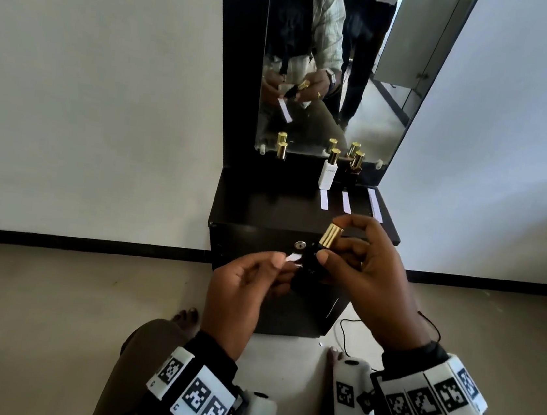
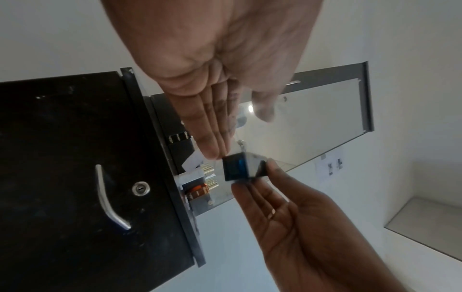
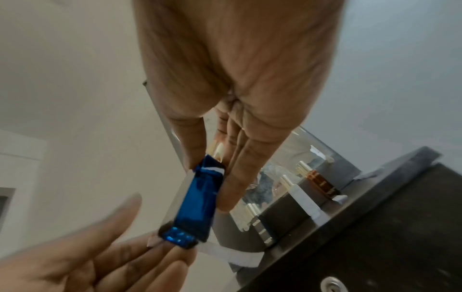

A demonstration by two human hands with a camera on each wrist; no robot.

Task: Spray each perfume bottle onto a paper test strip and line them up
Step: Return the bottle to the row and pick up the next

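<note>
My right hand (image 1: 370, 273) grips the blue glass perfume bottle (image 3: 197, 199) by thumb and fingers round its body, gold cap (image 1: 330, 235) uppermost and tilted; index finger raised near the cap. My left hand (image 1: 246, 282) pinches one end of a white paper test strip (image 1: 292, 258) between thumb and fingers, the strip touching or just beside the bottle's shoulder. Both are held in the air in front of the black cabinet (image 1: 262, 233), not over its top.

Outward: three test strips (image 1: 346, 202) lie side by side on the cabinet top at right, roughly parallel. Behind them stand a white bottle (image 1: 328, 174) and an amber bottle (image 1: 354, 168), both gold-capped, against the mirror (image 1: 333, 60). A dark bottle (image 1: 280, 155) stands apart at left.

Judgement: three strips appear done and lined up; the blue bottle is the current one. Cap looks still on, so spraying this strip is not yet done. Whether the dark bottle at left was sprayed, I cannot tell.
</note>
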